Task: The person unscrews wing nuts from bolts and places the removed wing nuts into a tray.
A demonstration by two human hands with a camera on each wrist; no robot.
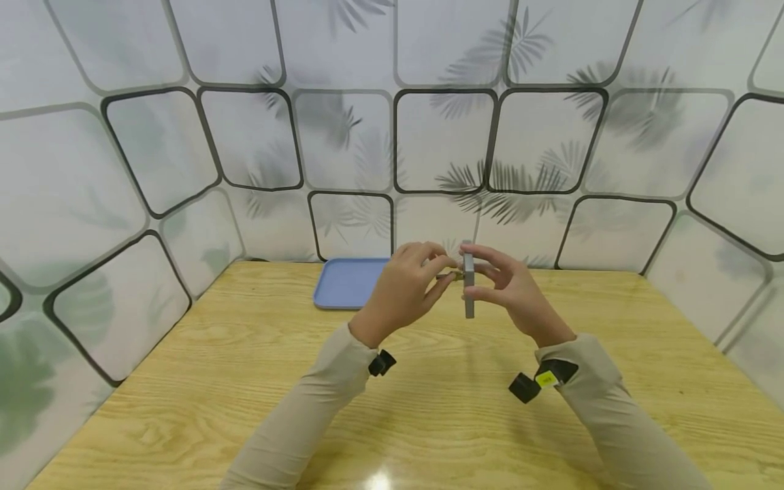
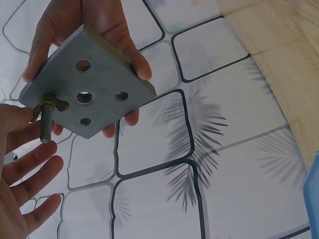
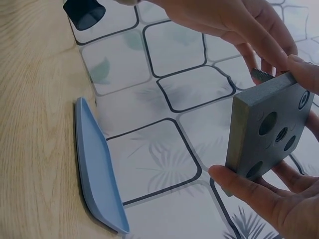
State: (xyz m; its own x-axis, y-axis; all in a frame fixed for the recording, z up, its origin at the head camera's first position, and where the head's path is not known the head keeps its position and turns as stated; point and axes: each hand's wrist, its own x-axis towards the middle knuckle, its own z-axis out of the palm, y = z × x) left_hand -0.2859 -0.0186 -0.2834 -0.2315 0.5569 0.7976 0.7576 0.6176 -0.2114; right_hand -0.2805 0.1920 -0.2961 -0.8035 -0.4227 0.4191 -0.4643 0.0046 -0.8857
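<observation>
My right hand (image 1: 513, 294) grips a square grey metal plate (image 2: 102, 82) by its edges and holds it upright above the table. The plate has several holes, and the middle one is threaded. A threaded bolt (image 2: 46, 123) passes through a corner hole and sticks out toward my left hand (image 1: 405, 286); its round head (image 3: 304, 99) shows on the plate's other face. A brass-coloured wing nut (image 2: 61, 105) sits on the bolt close against the plate. The left thumb and index finger pinch the wing nut, while the other left fingers (image 2: 37, 181) are spread below the bolt.
A blue tray (image 1: 344, 284) lies at the back of the wooden table (image 1: 245, 381), left of and behind the hands. Patterned curtains (image 1: 444, 139) stand behind the table and along both sides. A small black camera is strapped on each wrist.
</observation>
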